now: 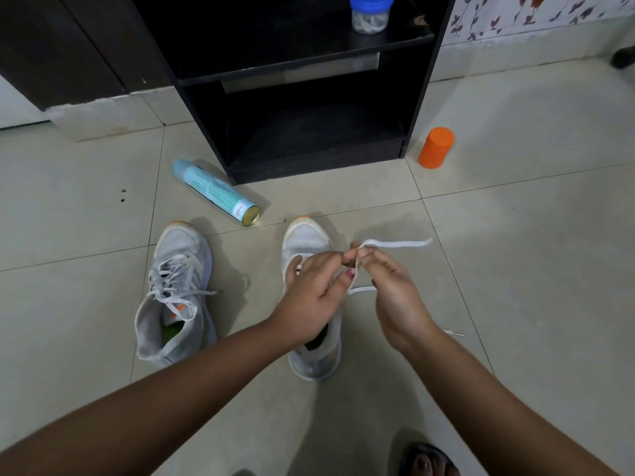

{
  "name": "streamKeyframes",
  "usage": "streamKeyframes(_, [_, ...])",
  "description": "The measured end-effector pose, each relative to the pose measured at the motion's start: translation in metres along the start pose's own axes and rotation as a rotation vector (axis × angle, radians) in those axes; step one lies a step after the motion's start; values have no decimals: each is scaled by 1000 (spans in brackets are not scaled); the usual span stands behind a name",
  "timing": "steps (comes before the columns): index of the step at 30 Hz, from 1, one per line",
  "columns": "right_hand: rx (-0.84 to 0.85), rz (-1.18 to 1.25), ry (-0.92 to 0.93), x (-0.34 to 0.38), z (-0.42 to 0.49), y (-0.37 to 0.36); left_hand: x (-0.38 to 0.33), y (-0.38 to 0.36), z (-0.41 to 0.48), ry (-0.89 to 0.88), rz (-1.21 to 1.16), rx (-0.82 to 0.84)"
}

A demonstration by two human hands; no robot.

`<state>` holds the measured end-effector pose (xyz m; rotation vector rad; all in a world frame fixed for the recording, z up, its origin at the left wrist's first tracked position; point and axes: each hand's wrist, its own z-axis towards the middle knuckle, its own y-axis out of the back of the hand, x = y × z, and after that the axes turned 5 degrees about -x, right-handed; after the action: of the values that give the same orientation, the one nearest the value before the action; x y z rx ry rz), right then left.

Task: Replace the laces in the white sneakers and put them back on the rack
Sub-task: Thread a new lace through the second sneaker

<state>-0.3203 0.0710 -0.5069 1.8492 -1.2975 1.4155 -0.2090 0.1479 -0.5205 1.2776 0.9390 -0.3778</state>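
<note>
White lace [395,243], flat and woven, stretches out to the right from the point where both hands meet. The left hand [309,297] pinches it between thumb and fingertips. The right hand [395,297] pinches it just beside that, fingers curled round the strand. A second stretch of the lace drops between the hands, and a tipped lace end [453,333] lies on the floor [515,269] to the right.

The only print in sight is on the pale blue spray can [214,192], which lies on its side in front of the rack. Its text is too small to read. No brand can be made out on either shoe.

Both shoes are white-grey mesh trainers with orange at the toe and green insoles. The laced sneaker [175,290] stands on the tiles to the left, its laces threaded but loose, the ends splayed sideways. The other sneaker [305,242] sits directly under the hands, toe pointing at the rack; its eyelet area is hidden by the left hand.

The black rack [417,97] stands just beyond, lower shelves bare, with a clear jar [371,13] with a blue lid on an upper shelf. An orange container [436,147] stands on the floor by its right side. A sandalled foot [429,460] shows at the bottom edge.
</note>
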Motion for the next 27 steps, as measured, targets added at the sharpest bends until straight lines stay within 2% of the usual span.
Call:
streamKeyframes(3, [1, 102, -52, -5, -1, -5, -5, 2, 0, -39, -55, -56])
streamKeyframes(8, [-173, 356, -187, -2, 31, 16, 15, 9, -19, -238, 260, -66])
streamKeyframes(11, [-256, 550, -261, 0, 49, 37, 29, 12, -35, -436, 434, 2])
streamKeyframes(14, [-284, 659, -284, -6, 58, 48, 40, 17, -42, -574, 499, 70])
streamKeyframes(16, [-286, 679, -285, -10, 57, 48, 42, 20, -43, -628, 508, 89])
streamKeyframes(18, [-298, 518, -253, -15, 54, 47, 43, 23, -42, -645, 493, 86])
streamKeyframes(20, [-294, 226, -177, -22, 49, 45, 47, 23, -43, -574, 409, 31])
streamKeyframes(21, [-280, 119, -130, -24, 45, 42, 50, 22, -44, -479, 337, -29])
streamKeyframes(24, [-194, -54, 19, -30, 31, 23, 57, 15, -45, 32, 48, -303])
streamKeyframes(26, [-97, -147, 131, -34, 22, 9, 58, 13, -42, 365, -167, -372])
streamKeyframes(27, [-44, -218, 175, -38, 20, 2, 59, 14, -41, 448, -226, -361])
